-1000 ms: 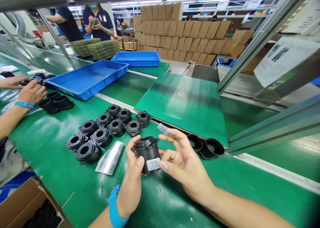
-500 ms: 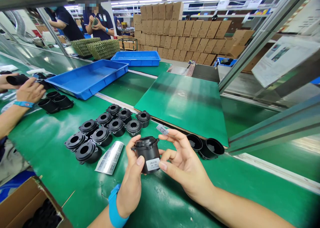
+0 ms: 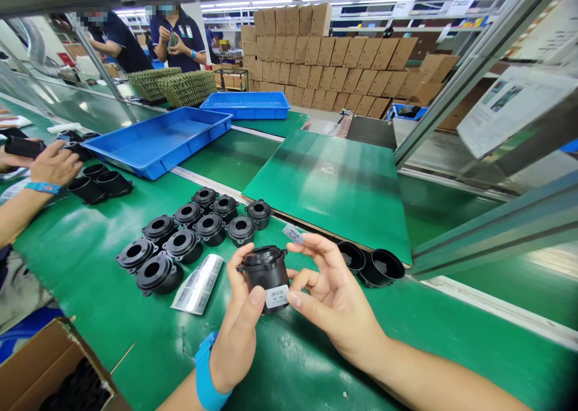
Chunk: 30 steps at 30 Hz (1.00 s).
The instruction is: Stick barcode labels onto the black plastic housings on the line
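A black cylindrical housing point(image 3: 264, 266) is held upright in my left hand point(image 3: 241, 333), whose thumb presses at the left edge of the white label point(image 3: 277, 296) on its side. My right hand point(image 3: 334, 296) touches the right end of that label with its thumb. Another small label point(image 3: 293, 234) sticks to a raised fingertip of the same hand. Left of my hands, several black housings point(image 3: 182, 242) stand grouped on the green table point(image 3: 289, 363). A silvery label sheet point(image 3: 198, 284) lies beside them.
Two black cups point(image 3: 383, 266) stand right of my hands. A blue tray point(image 3: 158, 143) is at the back left. A co-worker's hand point(image 3: 56, 164) holds a black part at far left. An open cardboard box point(image 3: 49, 363) is at bottom left.
My left thumb has shifted slightly right and up, onto the label's left edge. The co-worker's black part at the far left has moved slightly. My right hand has barely moved.
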Available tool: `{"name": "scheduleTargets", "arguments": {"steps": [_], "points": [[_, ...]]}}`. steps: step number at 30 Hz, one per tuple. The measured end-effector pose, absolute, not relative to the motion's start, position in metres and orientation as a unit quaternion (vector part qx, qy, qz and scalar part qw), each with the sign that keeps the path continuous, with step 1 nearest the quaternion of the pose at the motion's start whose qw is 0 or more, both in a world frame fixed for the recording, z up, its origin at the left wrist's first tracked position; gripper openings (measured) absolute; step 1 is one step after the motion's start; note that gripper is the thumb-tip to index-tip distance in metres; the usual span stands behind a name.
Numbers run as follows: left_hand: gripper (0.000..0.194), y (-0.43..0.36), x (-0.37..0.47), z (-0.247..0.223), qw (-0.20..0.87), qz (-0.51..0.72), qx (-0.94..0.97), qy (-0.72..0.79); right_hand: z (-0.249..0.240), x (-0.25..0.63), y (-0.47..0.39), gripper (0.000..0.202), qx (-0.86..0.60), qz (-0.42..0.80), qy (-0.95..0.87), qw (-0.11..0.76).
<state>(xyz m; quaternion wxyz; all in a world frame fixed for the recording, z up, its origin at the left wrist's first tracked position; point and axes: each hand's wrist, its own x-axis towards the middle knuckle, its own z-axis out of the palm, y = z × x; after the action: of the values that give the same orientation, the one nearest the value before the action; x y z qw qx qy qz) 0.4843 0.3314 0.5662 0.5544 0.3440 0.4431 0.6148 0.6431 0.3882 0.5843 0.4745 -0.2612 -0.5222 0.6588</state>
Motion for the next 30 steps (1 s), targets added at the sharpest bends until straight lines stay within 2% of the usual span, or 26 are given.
{"name": "scheduleTargets", "arguments": {"steps": [11,17,19,22,23,27,30], "points": [[0.074,0.331,0.493,0.575,0.541,0.630,0.317,0.458,0.583,0.642,0.387,0.060,-0.246,0.666,-0.518,0.477],[0.073,0.327,0.496,0.569,0.505,0.655,0.315,0.465,0.576,0.635,0.377,0.057,-0.238,0.614,-0.486,0.575],[0.074,0.324,0.498,0.563,0.507,0.655,0.318,0.461,0.571,0.632,0.372,0.073,-0.235,0.607,-0.497,0.574],[0.069,0.320,0.505,0.554,0.517,0.655,0.318,0.449,0.565,0.630,0.365,0.099,-0.234,0.642,-0.523,0.509],[0.066,0.318,0.508,0.552,0.518,0.658,0.320,0.444,0.564,0.630,0.364,0.097,-0.235,0.655,-0.526,0.489],[0.058,0.317,0.511,0.541,0.527,0.660,0.350,0.406,0.563,0.629,0.365,0.065,-0.235,0.702,-0.474,0.477],[0.056,0.319,0.509,0.534,0.516,0.661,0.367,0.403,0.566,0.628,0.370,0.063,-0.248,0.740,-0.401,0.480]]}}
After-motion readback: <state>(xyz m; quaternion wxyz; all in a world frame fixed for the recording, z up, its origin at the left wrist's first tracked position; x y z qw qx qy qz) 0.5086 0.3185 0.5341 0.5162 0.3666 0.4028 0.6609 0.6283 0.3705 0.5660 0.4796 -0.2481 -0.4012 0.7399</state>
